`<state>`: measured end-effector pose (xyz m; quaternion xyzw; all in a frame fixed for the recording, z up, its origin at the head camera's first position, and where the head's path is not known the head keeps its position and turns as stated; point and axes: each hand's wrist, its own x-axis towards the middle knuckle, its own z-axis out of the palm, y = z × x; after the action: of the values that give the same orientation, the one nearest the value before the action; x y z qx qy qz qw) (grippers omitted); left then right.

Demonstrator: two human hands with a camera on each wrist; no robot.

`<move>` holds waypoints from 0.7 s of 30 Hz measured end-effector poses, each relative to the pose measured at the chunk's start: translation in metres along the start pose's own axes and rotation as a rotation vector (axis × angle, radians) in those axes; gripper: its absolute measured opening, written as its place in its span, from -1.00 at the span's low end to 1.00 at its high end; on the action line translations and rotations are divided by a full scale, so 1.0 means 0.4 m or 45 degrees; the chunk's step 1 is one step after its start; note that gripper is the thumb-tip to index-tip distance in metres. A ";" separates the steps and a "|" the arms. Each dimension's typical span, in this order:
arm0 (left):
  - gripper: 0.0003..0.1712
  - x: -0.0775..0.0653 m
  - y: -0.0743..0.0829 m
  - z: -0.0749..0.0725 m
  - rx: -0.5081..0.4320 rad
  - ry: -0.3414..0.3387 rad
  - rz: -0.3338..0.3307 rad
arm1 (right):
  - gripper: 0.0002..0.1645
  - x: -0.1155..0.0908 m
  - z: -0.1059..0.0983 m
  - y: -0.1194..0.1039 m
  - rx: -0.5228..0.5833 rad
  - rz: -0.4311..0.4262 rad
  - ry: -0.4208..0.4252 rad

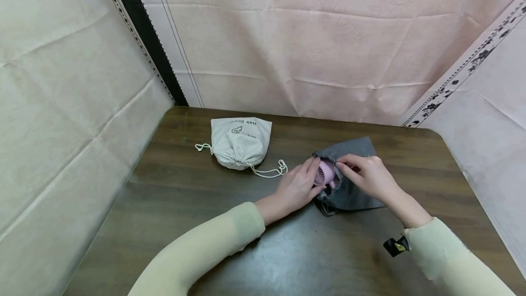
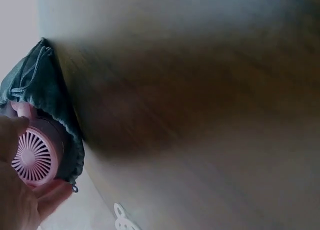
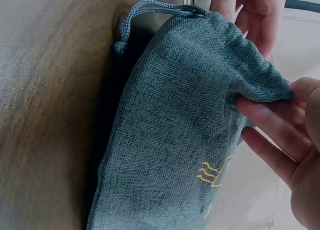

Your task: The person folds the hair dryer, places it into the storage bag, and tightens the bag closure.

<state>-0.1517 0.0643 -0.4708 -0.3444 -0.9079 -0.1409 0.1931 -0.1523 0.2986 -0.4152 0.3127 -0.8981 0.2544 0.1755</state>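
Observation:
A pink hair dryer (image 1: pixel 326 173) with a round slotted grille (image 2: pixel 34 157) pokes out of the mouth of a grey drawstring bag (image 1: pixel 355 195). My left hand (image 1: pixel 297 187) holds the grille end, thumb and fingers on either side of it. The rest of the dryer is hidden by the cloth. On the bag's other side, my right hand (image 1: pixel 368 175) pinches the rim of the mouth between thumb and fingers. In the right wrist view the bag (image 3: pixel 165 115) shows a yellow printed mark and a knotted cord (image 3: pixel 131 27).
To the left on the brown wooden table (image 1: pixel 185 186) lies a white drawstring bag (image 1: pixel 240 145) printed "Hair Dryer", its cords (image 1: pixel 271 172) trailing towards my left hand. Pale cloth curtains (image 1: pixel 287 49) hang behind and beside the table. A black tag (image 1: pixel 395 245) hangs at my right sleeve.

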 end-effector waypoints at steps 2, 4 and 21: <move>-0.14 0.004 0.006 0.003 0.025 -0.023 -0.026 | -0.91 -0.001 0.002 0.003 -0.001 0.001 -0.012; -0.12 0.007 0.010 0.008 0.060 -0.035 -0.045 | -0.89 -0.003 0.005 0.005 -0.001 0.002 -0.022; -0.03 0.071 -0.090 -0.052 -0.012 -0.333 0.053 | -0.95 -0.010 0.007 0.015 -0.042 -0.023 -0.024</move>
<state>-0.1903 0.0465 -0.4443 -0.3794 -0.9173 -0.0951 0.0745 -0.1537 0.3030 -0.4217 0.3202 -0.9010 0.2351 0.1746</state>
